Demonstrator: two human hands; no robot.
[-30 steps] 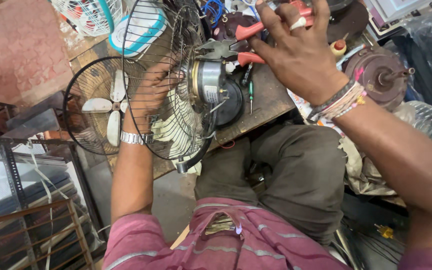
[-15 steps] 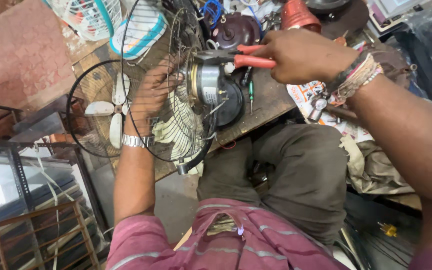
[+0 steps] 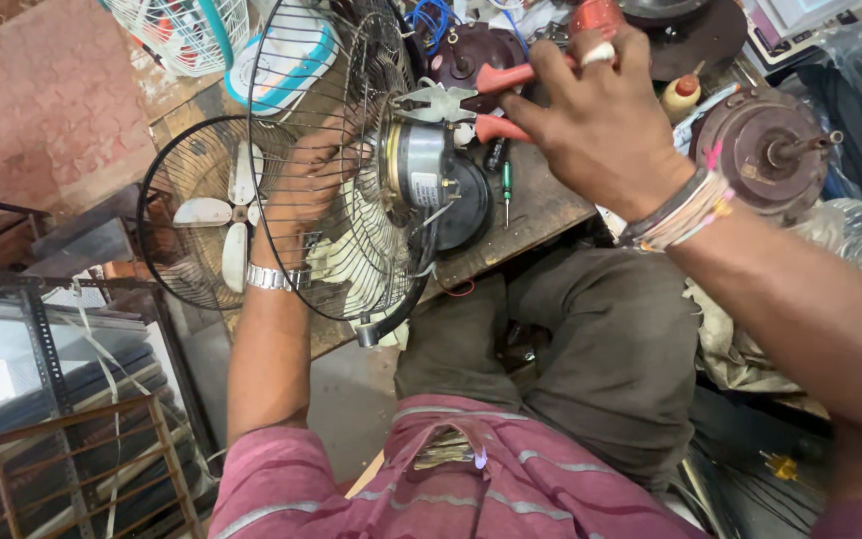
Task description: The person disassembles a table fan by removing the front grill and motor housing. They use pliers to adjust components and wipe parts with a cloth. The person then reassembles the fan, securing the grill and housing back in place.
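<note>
Two hands engaged: your left hand (image 3: 301, 190) steadies the wire fan guard (image 3: 336, 160) from behind; the motor (image 3: 431, 180) sits mid-bench; your right hand (image 3: 601, 120) grips red-handled pliers (image 3: 461, 102), jaws parted at the housing. Fastener work appears underway; next calls for firm bite.

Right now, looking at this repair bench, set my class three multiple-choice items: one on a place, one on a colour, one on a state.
1. Where is the left hand?
A. behind the wire fan guard
B. on the person's knee
C. on a plastic bottle

2. What colour are the handles of the pliers?
A. blue
B. red
C. yellow

3. How are the pliers' jaws?
A. shut flat on the bench
B. out of view
C. parted at the fan motor

Answers: 1 A, the hand shows through the guard's wires. 2 B, red grips stick out of the right hand. 3 C, a gap shows between the tips beside the motor.
</note>
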